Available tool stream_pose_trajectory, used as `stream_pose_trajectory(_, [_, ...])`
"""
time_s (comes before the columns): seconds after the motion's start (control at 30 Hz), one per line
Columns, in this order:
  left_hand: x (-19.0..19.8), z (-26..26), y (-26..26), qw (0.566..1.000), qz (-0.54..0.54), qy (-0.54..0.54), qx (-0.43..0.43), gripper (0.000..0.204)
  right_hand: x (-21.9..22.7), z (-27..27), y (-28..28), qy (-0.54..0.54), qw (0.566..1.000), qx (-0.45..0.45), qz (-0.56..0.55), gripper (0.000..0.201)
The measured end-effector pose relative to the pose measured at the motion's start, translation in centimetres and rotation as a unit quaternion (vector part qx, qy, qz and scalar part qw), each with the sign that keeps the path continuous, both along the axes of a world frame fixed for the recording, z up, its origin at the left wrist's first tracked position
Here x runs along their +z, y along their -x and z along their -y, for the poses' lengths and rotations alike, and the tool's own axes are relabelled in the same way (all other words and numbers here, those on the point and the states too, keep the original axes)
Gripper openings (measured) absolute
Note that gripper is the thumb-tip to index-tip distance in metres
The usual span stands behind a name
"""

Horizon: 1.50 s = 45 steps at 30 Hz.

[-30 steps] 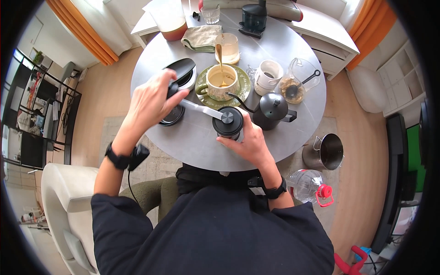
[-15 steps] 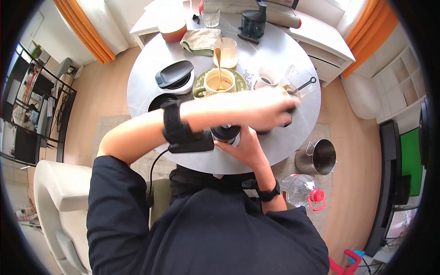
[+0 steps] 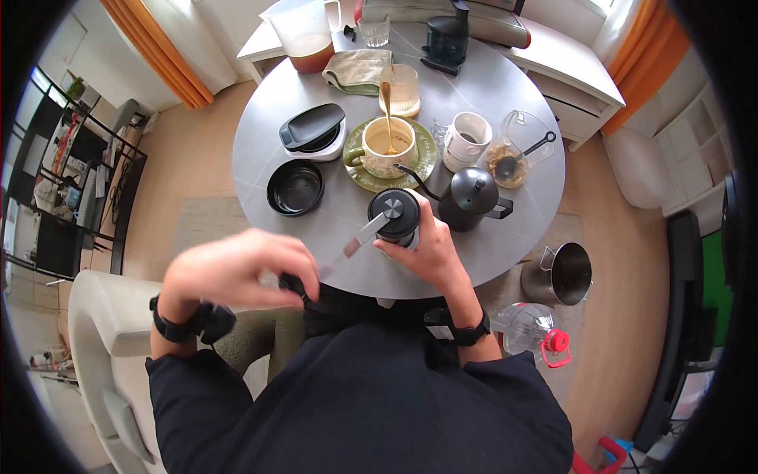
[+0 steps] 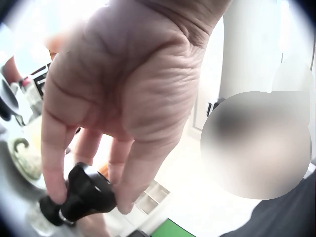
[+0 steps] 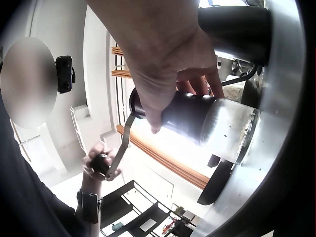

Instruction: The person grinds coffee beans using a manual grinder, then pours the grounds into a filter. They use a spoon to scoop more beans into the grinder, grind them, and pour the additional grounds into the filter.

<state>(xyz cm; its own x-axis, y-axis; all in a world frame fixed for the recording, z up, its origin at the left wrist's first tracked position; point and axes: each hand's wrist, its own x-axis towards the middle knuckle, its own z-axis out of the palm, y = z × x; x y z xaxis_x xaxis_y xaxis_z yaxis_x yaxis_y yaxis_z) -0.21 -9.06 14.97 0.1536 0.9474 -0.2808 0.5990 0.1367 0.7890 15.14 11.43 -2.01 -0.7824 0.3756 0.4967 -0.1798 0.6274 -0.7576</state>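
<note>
A black manual coffee grinder (image 3: 395, 215) stands near the table's front edge. My right hand (image 3: 433, 249) grips its body, fingers wrapped round the black upper part. Below that part, in the right wrist view, is a clear jar (image 5: 229, 129) with its base at the tabletop. My left hand (image 3: 245, 272), blurred by motion, is out to the left and nearer my body. Its fingertips and thumb pinch the black crank knob (image 4: 89, 195) at the end of the metal crank arm (image 5: 126, 140). To the grinder's right is a black gooseneck kettle (image 3: 474, 196), its spout pointing back left.
Behind the grinder, a mug (image 3: 383, 164) holding a gold spoon sits on a green plate (image 3: 426, 167). A black bowl (image 3: 296, 188) is to the left. A white cup (image 3: 467, 138) and glass vessel with a black scoop (image 3: 513, 162) are at right. A steel pot (image 3: 557, 272) is beside the table.
My left hand has swung the crank round, from the left across to the right over the kettle, then back to the front left. My right hand keeps its grip on the grinder.
</note>
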Motion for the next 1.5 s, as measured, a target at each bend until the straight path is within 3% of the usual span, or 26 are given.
stream_pose_trajectory(0.1, [0.0,-0.4,3.1,0.981,-0.029,0.008,0.192,0.027,0.1,-0.1,-0.1,-0.006,1.000,0.007,-0.001,0.074])
stream_pose_trajectory(0.23, [-1.1,-4.6,6.9,0.946,-0.058,-0.029,0.316,0.032,-0.1,0.0,0.0,-0.019,1.000,-0.011,-0.023,0.073])
stream_pose_trajectory(0.27, [-1.5,-6.1,7.7,0.946,-0.117,-0.043,0.300,0.036,-0.1,0.0,0.0,-0.014,1.000,-0.010,-0.026,0.073])
stream_pose_trajectory(0.37, [-2.6,-11.4,8.2,0.956,-0.124,-0.096,0.248,0.041,-0.2,0.0,-0.1,-0.011,1.000,-0.009,-0.003,0.074])
stream_pose_trajectory(0.47, [-5.4,-16.9,7.9,0.937,-0.207,-0.215,0.182,0.039,0.0,0.0,-0.1,-0.004,1.000,-0.008,0.002,0.074])
stream_pose_trajectory(0.53, [-3.2,-18.6,3.6,0.944,-0.213,-0.208,0.141,0.042,0.1,0.0,-0.1,0.001,1.000,-0.003,0.005,0.075])
stream_pose_trajectory(0.6, [-3.4,-20.2,1.1,0.958,-0.182,-0.205,0.079,0.047,-0.1,0.0,-0.3,0.001,0.999,0.000,0.036,0.077])
stream_pose_trajectory(0.63, [-4.6,-20.6,-0.3,0.944,-0.183,-0.268,0.058,0.049,-0.5,-0.1,-0.4,-0.002,0.998,0.001,0.065,0.079])
stream_pose_trajectory(0.67, [-4.2,-20.5,-1.8,0.938,-0.170,-0.303,0.012,0.048,-0.7,-0.2,-0.5,-0.005,0.996,0.002,0.094,0.081])
stream_pose_trajectory(0.7, [-3.1,-20.6,-3.5,0.971,-0.136,-0.196,-0.014,0.048,-0.5,-0.3,-0.5,-0.039,0.997,0.008,0.066,0.081])
stream_pose_trajectory(0.77, [-4.5,-19.9,-5.6,0.954,-0.131,-0.256,-0.086,0.050,0.0,-0.4,-0.6,-0.107,0.994,0.018,0.008,0.079])
stream_pose_trajectory(0.8, [-5.6,-19.1,-6.7,0.938,-0.090,-0.316,-0.112,0.047,-2.1,-0.5,-0.6,-0.116,0.992,0.041,-0.030,0.080])
stream_pose_trajectory(0.87, [-3.2,-16.0,-8.5,0.968,-0.066,-0.199,-0.140,0.040,-2.0,-0.2,-0.6,-0.034,0.997,0.041,-0.047,0.077])
stream_pose_trajectory(0.9, [-4.6,-14.5,-9.1,0.952,-0.074,-0.258,-0.147,0.038,-1.8,0.0,-0.5,0.009,0.998,0.041,-0.056,0.076])
stream_pose_trajectory(0.93, [-3.0,-12.8,-9.0,0.952,-0.101,-0.224,-0.185,0.036,-1.7,0.3,-0.5,0.052,0.996,0.041,-0.065,0.074])
stream_pose_trajectory(0.97, [-3.2,-11.1,-8.7,0.951,-0.014,-0.238,-0.195,0.032,-1.4,0.6,-0.5,0.096,0.992,0.041,-0.075,0.073])
stream_pose_trajectory(1.0, [-1.8,-9.3,-8.1,0.959,-0.027,-0.189,-0.212,0.029,-0.4,0.1,-0.2,0.036,0.999,0.006,0.018,0.070])
stream_pose_trajectory(1.03, [-1.2,-7.6,-7.4,0.968,-0.016,-0.125,-0.216,0.029,0.4,0.1,-0.1,0.027,1.000,0.013,-0.005,0.072])
stream_pose_trajectory(1.1, [0.1,-4.5,-5.6,0.982,-0.024,0.008,-0.186,0.030,-0.1,-0.1,0.0,0.015,1.000,0.012,0.001,0.073])
stream_pose_trajectory(1.2, [0.7,-1.7,-2.2,0.994,-0.001,0.082,-0.077,0.028,0.6,0.0,-0.1,-0.004,1.000,0.012,0.018,0.076])
stream_pose_trajectory(1.23, [0.3,-1.0,-0.8,0.997,0.016,0.059,-0.039,0.028,0.5,0.0,-0.1,-0.004,1.000,0.013,0.016,0.076])
stream_pose_trajectory(1.33, [0.5,-0.8,3.5,0.993,-0.079,0.066,0.065,0.029,0.4,0.0,-0.1,-0.006,1.000,0.014,0.010,0.077])
stream_pose_trajectory(1.37, [1.0,-1.6,4.4,0.984,-0.035,0.095,0.146,0.030,0.3,0.0,-0.1,-0.007,1.000,0.013,0.010,0.077])
stream_pose_trajectory(1.5, [-1.3,-6.7,8.4,0.967,-0.024,-0.007,0.253,0.034,-0.2,-0.1,0.0,-0.002,1.000,0.002,-0.010,0.072])
